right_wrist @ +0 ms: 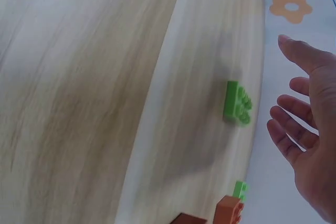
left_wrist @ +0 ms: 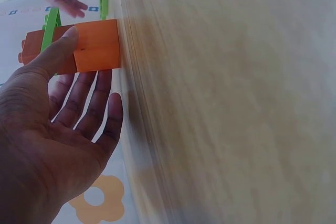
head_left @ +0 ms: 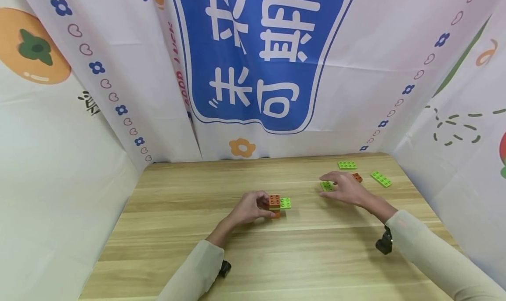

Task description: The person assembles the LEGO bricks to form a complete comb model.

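My left hand [head_left: 251, 208] grips a small stack of orange building bricks [head_left: 274, 201] between thumb and fingers at the middle of the table. A thin green brick [head_left: 285, 203] is sandwiched in the stack and juts out to the right. The left wrist view shows the thumb against the orange side [left_wrist: 97, 45]. Over at the right, my right hand [head_left: 345, 187] hovers above a loose green brick [head_left: 326, 186], its thumb and fingers spread apart. In the right wrist view a gap separates that hand [right_wrist: 315, 114] from the green brick [right_wrist: 232, 100].
Beyond the right hand lie an orange brick [head_left: 357, 177], partly hidden by it, and two more green bricks, one [head_left: 347, 165] near the back edge, one [head_left: 381, 179] farther right. Printed cloth [head_left: 166, 129] walls the wooden table [head_left: 166, 230] at the back and sides.
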Demonstrator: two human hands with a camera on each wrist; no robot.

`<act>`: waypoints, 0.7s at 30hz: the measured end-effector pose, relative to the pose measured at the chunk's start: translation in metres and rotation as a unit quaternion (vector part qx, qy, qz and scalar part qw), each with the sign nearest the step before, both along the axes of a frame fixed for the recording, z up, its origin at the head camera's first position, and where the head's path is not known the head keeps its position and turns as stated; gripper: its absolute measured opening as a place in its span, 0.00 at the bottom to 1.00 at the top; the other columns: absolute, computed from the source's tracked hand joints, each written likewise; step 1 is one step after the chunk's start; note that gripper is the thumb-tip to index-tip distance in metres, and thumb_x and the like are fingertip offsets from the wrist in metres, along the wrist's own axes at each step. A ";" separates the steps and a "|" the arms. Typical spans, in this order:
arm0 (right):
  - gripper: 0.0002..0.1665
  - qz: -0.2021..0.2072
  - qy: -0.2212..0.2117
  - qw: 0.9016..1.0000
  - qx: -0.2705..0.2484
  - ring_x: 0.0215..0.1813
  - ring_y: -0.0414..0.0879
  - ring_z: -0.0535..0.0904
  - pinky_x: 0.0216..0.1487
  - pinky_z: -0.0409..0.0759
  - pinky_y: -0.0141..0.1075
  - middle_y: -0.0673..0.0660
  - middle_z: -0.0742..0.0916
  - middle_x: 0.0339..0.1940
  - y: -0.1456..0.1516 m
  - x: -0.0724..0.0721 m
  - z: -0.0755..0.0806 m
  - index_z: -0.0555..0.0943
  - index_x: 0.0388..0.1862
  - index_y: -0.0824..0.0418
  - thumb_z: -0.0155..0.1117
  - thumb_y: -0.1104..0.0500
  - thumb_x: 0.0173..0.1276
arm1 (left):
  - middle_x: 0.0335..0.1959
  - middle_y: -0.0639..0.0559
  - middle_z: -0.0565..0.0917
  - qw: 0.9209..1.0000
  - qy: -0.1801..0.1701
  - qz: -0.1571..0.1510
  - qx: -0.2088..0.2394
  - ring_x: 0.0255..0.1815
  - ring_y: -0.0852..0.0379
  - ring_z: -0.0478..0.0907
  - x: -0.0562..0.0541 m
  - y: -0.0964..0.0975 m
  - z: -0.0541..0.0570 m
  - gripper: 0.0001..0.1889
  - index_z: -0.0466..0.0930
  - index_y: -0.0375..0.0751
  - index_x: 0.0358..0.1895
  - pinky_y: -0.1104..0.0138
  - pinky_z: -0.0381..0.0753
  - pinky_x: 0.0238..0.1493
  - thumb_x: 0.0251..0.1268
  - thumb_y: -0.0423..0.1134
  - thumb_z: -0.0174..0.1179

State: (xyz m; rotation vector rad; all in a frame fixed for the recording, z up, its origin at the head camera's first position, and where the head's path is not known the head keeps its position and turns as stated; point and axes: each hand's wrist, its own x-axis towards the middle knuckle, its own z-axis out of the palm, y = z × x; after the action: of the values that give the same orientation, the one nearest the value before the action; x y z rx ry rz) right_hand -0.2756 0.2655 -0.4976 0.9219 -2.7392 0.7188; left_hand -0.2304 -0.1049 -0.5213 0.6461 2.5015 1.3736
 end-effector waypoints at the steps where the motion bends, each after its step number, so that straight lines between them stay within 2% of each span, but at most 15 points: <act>1: 0.33 0.000 0.005 1.000 0.002 0.50 0.61 0.89 0.47 0.90 0.49 0.67 0.90 0.56 0.001 -0.001 -0.001 0.87 0.58 0.68 0.85 0.51 0.60 | 0.42 0.53 0.88 1.000 0.001 0.000 -0.001 0.40 0.60 0.83 0.000 0.000 0.000 0.19 0.84 0.39 0.47 0.71 0.84 0.43 0.57 0.37 0.82; 5: 0.35 -0.003 0.013 1.000 0.007 0.47 0.61 0.90 0.46 0.90 0.48 0.68 0.89 0.57 0.004 -0.003 -0.006 0.86 0.59 0.69 0.87 0.53 0.58 | 0.42 0.53 0.88 1.000 0.000 0.002 0.000 0.40 0.61 0.83 0.000 0.000 0.000 0.19 0.84 0.39 0.47 0.71 0.83 0.43 0.57 0.37 0.82; 10: 0.37 -0.011 0.003 1.000 0.008 0.45 0.61 0.91 0.47 0.90 0.51 0.70 0.88 0.59 0.007 -0.004 -0.011 0.84 0.61 0.70 0.86 0.52 0.58 | 0.42 0.53 0.88 1.000 0.001 0.001 0.001 0.40 0.61 0.83 0.001 0.000 0.000 0.18 0.84 0.39 0.47 0.71 0.83 0.43 0.57 0.37 0.82; 14: 0.38 -0.020 -0.002 1.000 0.006 0.46 0.61 0.90 0.48 0.89 0.53 0.70 0.88 0.59 0.009 -0.004 -0.015 0.84 0.62 0.69 0.87 0.53 0.58 | 0.42 0.53 0.87 1.000 0.005 0.000 0.001 0.40 0.61 0.83 0.001 -0.001 0.000 0.18 0.84 0.39 0.47 0.70 0.84 0.43 0.57 0.37 0.82; 21: 0.39 -0.040 0.012 0.999 0.010 0.46 0.59 0.90 0.48 0.89 0.54 0.70 0.88 0.58 0.011 -0.005 -0.023 0.84 0.62 0.70 0.88 0.51 0.56 | 0.41 0.54 0.87 1.000 0.004 -0.001 -0.001 0.40 0.61 0.83 0.001 -0.001 0.000 0.18 0.84 0.39 0.46 0.70 0.84 0.43 0.57 0.37 0.82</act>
State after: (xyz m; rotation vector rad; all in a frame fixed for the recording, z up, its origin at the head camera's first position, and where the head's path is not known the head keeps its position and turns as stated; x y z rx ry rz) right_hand -0.2810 0.2765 -0.5204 0.8157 -2.7489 0.6620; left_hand -0.2295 -0.1054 -0.5211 0.6559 2.5075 1.3713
